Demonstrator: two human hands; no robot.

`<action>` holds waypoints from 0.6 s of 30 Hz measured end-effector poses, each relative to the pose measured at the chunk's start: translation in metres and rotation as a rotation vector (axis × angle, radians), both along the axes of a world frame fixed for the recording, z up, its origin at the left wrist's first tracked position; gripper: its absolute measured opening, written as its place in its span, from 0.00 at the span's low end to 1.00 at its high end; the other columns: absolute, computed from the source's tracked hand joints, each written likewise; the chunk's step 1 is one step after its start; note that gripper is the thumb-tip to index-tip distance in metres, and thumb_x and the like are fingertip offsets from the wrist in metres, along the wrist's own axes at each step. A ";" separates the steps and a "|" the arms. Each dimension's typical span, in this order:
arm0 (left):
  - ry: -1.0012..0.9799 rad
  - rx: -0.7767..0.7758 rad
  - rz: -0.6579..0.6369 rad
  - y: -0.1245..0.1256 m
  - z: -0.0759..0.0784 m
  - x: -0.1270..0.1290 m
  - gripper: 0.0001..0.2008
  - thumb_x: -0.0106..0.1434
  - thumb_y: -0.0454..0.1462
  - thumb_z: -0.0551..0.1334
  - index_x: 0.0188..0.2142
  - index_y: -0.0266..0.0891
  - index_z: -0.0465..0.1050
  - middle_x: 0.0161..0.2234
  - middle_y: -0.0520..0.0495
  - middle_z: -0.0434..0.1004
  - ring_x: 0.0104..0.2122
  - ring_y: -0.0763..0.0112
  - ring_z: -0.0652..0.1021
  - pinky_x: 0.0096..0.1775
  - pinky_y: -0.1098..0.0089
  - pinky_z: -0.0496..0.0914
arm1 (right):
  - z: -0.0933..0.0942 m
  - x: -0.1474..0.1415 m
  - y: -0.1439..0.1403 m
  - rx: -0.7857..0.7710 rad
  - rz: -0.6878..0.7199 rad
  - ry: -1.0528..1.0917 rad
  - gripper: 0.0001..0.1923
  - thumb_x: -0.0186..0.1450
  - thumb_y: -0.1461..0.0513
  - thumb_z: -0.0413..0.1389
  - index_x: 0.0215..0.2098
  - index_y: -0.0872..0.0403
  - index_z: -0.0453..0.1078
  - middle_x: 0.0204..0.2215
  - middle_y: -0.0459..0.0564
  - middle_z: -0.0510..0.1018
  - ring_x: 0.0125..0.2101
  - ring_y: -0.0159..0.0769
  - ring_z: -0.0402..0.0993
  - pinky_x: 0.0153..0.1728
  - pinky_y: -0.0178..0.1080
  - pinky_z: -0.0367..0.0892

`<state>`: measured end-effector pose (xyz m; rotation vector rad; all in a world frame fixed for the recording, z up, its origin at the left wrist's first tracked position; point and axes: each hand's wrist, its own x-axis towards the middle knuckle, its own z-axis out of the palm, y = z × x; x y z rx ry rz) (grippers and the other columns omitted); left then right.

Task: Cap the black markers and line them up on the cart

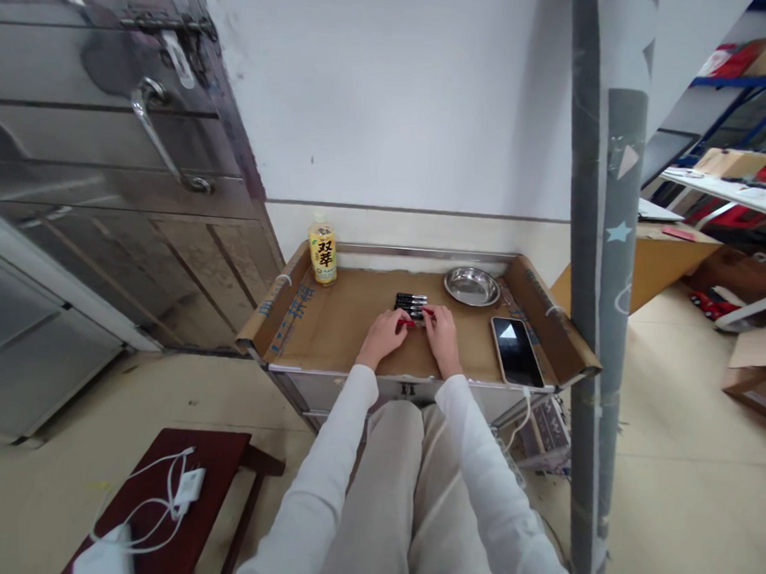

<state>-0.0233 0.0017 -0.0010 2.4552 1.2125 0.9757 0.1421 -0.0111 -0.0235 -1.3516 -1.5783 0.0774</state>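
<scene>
Nearest the camera, 2 white sleeves run forward over pale trousers to the near edge of the counter [326, 331], which is lined with brown cardboard. The left hand [385, 331] and the right hand [441, 331] rest side by side on the cardboard, close together, knuckles up and fingers curled. Between their fingertips lies a red pen [415, 322], its long axis running left to right across the counter, so each hand pinches 1 end: the left hand the left end, the right hand the right end. How firm either pinch is cannot be told at this size.

Just beyond the fingertips, touching or nearly touching the red pen, sits a row of dark pens [412, 303], also laid crosswise and stacked away from the person. Both hands are about equally near the row, which lies straight ahead of them, centred on the gap between the hands.

To the right of the right hand, well apart, a phone [517, 351] lies flat with its screen up. Farther back and right is a shallow metal dish [471, 286]. At the far left corner a yellow-labelled bottle [323, 254] stands upright against the raised cardboard edge, with the white wall behind.
</scene>
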 end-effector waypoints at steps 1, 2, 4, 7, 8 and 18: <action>0.000 -0.007 -0.003 0.000 0.000 0.000 0.11 0.60 0.28 0.57 0.40 0.42 0.70 0.38 0.47 0.76 0.41 0.63 0.75 0.47 0.61 0.69 | 0.000 0.000 0.000 -0.004 0.002 -0.003 0.15 0.72 0.56 0.44 0.43 0.53 0.71 0.38 0.55 0.74 0.42 0.43 0.69 0.46 0.45 0.67; 0.002 -0.012 -0.005 0.001 0.000 0.000 0.11 0.60 0.27 0.57 0.39 0.42 0.70 0.38 0.47 0.76 0.41 0.62 0.75 0.47 0.61 0.69 | 0.000 0.000 0.000 -0.009 0.001 -0.007 0.15 0.72 0.56 0.45 0.43 0.53 0.71 0.38 0.55 0.74 0.42 0.43 0.69 0.46 0.45 0.67; 0.013 -0.012 -0.001 0.001 0.000 0.000 0.11 0.59 0.27 0.57 0.39 0.41 0.70 0.38 0.46 0.76 0.41 0.62 0.74 0.47 0.60 0.69 | 0.000 0.000 -0.001 -0.018 0.001 -0.015 0.15 0.72 0.56 0.46 0.43 0.53 0.72 0.38 0.55 0.74 0.41 0.43 0.69 0.46 0.45 0.68; 0.038 0.010 0.020 0.002 0.000 -0.001 0.09 0.60 0.27 0.58 0.38 0.41 0.70 0.39 0.46 0.75 0.41 0.61 0.74 0.47 0.60 0.68 | 0.000 -0.001 -0.001 -0.026 0.034 -0.014 0.14 0.71 0.56 0.46 0.43 0.52 0.72 0.38 0.54 0.75 0.41 0.43 0.70 0.46 0.45 0.68; 0.047 0.020 0.027 0.002 0.000 -0.001 0.08 0.60 0.28 0.58 0.38 0.41 0.70 0.40 0.46 0.74 0.42 0.61 0.73 0.47 0.59 0.68 | 0.000 -0.001 -0.001 -0.029 0.052 -0.015 0.14 0.71 0.56 0.47 0.43 0.52 0.72 0.38 0.54 0.75 0.42 0.42 0.70 0.46 0.45 0.69; 0.010 0.010 0.063 0.008 -0.010 -0.002 0.07 0.64 0.29 0.57 0.40 0.39 0.70 0.41 0.45 0.69 0.44 0.63 0.71 0.50 0.61 0.68 | 0.002 -0.003 -0.005 -0.080 0.149 -0.170 0.12 0.69 0.61 0.50 0.43 0.52 0.74 0.39 0.53 0.73 0.43 0.41 0.70 0.48 0.44 0.68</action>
